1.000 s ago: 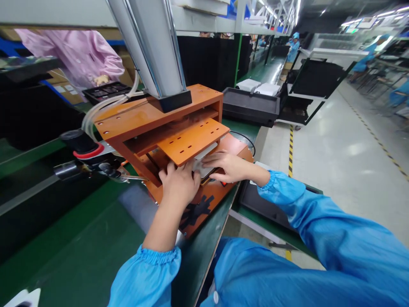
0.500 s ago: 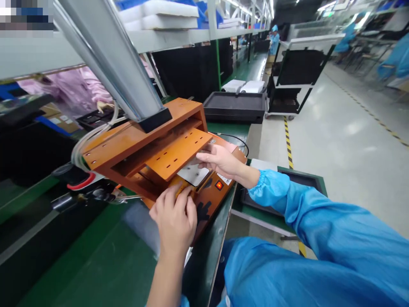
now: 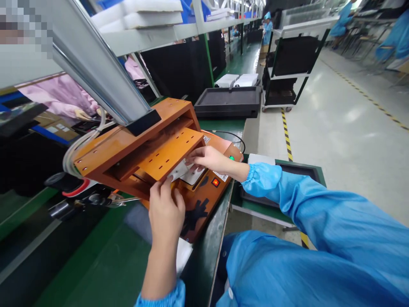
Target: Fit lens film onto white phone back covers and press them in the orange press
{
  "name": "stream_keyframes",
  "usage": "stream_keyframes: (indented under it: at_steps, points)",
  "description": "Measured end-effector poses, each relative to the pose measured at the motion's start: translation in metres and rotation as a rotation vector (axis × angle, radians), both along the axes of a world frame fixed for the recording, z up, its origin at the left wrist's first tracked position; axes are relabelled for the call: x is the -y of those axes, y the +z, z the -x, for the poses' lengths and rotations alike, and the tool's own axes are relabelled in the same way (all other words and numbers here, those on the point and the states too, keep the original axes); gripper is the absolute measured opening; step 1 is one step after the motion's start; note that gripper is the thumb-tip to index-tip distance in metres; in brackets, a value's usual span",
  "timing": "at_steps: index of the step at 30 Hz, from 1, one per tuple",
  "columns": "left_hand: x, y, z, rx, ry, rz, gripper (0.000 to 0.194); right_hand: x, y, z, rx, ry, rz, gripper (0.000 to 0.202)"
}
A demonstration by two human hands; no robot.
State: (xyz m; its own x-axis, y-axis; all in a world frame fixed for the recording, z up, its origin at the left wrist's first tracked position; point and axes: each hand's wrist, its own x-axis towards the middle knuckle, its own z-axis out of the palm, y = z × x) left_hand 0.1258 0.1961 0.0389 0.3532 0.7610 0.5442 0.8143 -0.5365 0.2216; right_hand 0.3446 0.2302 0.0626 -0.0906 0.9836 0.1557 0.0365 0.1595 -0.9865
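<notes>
An orange press (image 3: 134,143) stands on the bench before me, its slotted orange plate (image 3: 172,153) above the work area. Under that plate my right hand (image 3: 212,161) reaches in from the right, fingers closed on a tilted flat white plate (image 3: 179,169). My left hand (image 3: 166,209) comes from the front, its bent fingertips gripping the near left edge of the same piece. Another white flat surface (image 3: 194,175) shows just below, in the holder; whether it is a separate piece I cannot tell. The fingertips are partly hidden.
A lit red switch (image 3: 215,182) and a green button (image 3: 231,158) sit on the press base. Behind it lies a black tray (image 3: 228,102). To the right are a lower tray (image 3: 300,170) and a cart (image 3: 294,64). A person in pink (image 3: 60,98) works across the bench.
The white plate under the slotted plate is now tilted up, with another white surface visible beneath. My left hand has moved from the holder's front to the white plate's edge. The view has shifted slightly.
</notes>
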Motion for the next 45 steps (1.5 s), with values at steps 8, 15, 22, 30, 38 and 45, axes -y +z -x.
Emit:
stream_keyframes:
  at_steps: [8, 15, 22, 30, 38, 45]
  points:
    - [-0.066, 0.011, -0.014, -0.417, -0.035, 0.041, 0.052, 0.001, -0.011, -0.015, 0.427, -0.277, -0.291, 0.009]
    - [0.002, 0.020, -0.009, -0.333, -0.107, -0.157, 0.050, 0.039, -0.018, -0.011, 0.047, -0.035, 0.012, 0.034]
    - [0.143, -0.005, -0.022, -0.171, -0.298, -0.297, 0.051, 0.094, -0.011, -0.047, 0.060, 0.632, 0.107, 0.049]
    - [0.130, -0.042, 0.026, -0.096, -0.249, -0.208, 0.035, 0.129, -0.017, -0.142, 1.096, 0.299, -0.022, 0.083]
    - [0.120, -0.053, 0.021, -0.340, -0.097, -0.209, 0.050, 0.098, -0.024, -0.152, 1.498, 0.251, -0.031, 0.096]
    - [0.119, -0.055, 0.013, -0.504, 0.050, -0.101, 0.060, 0.099, -0.020, -0.143, 1.629, 0.259, 0.064, 0.093]
